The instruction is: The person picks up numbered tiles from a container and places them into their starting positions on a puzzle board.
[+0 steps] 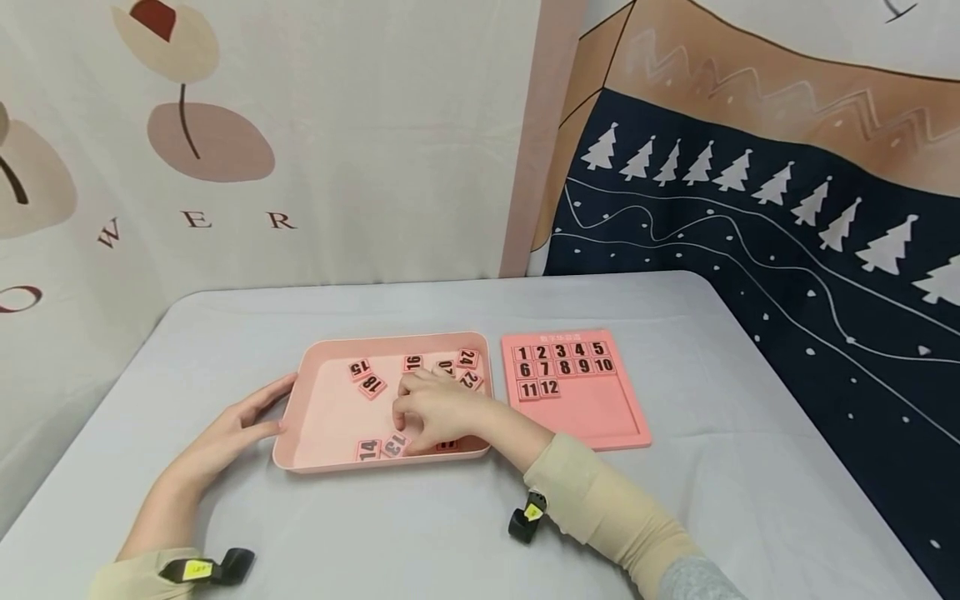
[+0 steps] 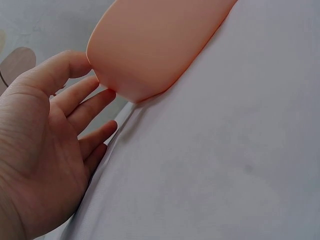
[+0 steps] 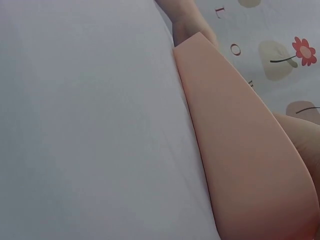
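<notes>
A shallow pink tray (image 1: 322, 408) holds several loose pink number tiles, among them a 14 tile (image 1: 368, 450), an 18 tile (image 1: 372, 386) and a 15 tile (image 1: 360, 369). My right hand (image 1: 442, 408) reaches into it from the right, thumb and curled index finger at the edges of the 13 tile (image 1: 394, 445) by the near wall. Its palm and wrist cover part of the tray; the right wrist view catches only the tray's outer wall (image 3: 235, 140). At the tray's left end, my left hand (image 2: 50, 130) touches the rim with thumb and fingertips, fingers loosely bent.
Right of the tray lies a pink number board (image 1: 577, 417), with tiles 1 to 12 set in order in its upper rows. A pale cloth covers the table (image 1: 420, 533). Printed curtains hang behind the table and along its right side.
</notes>
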A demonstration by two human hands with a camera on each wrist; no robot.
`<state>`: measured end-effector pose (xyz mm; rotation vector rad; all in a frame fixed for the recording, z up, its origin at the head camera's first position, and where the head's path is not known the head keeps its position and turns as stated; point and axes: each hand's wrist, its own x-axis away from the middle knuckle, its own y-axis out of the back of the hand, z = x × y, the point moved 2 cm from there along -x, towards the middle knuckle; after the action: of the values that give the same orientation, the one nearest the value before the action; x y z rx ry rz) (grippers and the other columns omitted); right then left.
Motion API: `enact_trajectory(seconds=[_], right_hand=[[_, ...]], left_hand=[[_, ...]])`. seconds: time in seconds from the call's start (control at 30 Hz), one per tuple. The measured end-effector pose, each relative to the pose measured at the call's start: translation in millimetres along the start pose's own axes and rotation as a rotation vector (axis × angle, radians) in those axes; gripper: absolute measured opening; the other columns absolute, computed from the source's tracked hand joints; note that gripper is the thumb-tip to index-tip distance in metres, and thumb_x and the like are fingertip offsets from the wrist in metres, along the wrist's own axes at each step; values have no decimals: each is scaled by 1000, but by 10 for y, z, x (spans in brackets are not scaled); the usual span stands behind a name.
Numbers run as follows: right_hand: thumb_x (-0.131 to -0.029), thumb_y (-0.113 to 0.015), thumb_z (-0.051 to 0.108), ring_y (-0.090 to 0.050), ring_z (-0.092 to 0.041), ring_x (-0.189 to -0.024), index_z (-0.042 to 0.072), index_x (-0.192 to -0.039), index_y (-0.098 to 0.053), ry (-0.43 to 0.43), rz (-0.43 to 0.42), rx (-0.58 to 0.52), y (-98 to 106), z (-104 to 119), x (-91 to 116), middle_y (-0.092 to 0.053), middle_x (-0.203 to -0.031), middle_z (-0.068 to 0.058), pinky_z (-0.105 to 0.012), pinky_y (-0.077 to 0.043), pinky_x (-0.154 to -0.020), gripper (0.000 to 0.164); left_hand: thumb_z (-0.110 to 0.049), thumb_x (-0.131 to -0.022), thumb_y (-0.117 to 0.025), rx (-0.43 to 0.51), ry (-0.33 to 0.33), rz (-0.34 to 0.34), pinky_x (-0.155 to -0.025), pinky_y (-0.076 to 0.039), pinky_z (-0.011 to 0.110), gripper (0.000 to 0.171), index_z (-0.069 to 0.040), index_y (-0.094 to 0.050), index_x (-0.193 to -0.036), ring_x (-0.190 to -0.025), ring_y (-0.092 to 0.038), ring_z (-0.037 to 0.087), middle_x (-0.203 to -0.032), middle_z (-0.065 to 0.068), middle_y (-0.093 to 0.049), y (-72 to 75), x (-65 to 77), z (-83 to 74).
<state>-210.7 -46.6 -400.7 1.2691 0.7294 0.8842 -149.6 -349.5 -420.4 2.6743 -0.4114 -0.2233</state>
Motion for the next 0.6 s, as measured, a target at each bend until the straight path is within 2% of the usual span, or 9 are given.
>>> enact_trajectory(seconds=[0.27,0.6], right_hand=[[-72,-74,61,-38,-6,-95,33,-84,-63,-27,-41,15,1,46,-3,-47,-100,14,-26,-30,-85,32],[-72,-75,51,-38,-7,-98,34,-93,-67,-44,-60,12,-1,74,11,-48,-104,11,-24,-28,-81,29]], left_hand=[[-3,-93,-59,-7,-5,-1,-98,-23,6,63,-4,-31,-149,-131,-27,-9,-152,4,-35,4,0,-4],[-2,-92,-59,-11,-17,-3,-98,-24,6,63,-4,-32,-149,-131,-28,-8,-151,6,-35,6,-7,8]])
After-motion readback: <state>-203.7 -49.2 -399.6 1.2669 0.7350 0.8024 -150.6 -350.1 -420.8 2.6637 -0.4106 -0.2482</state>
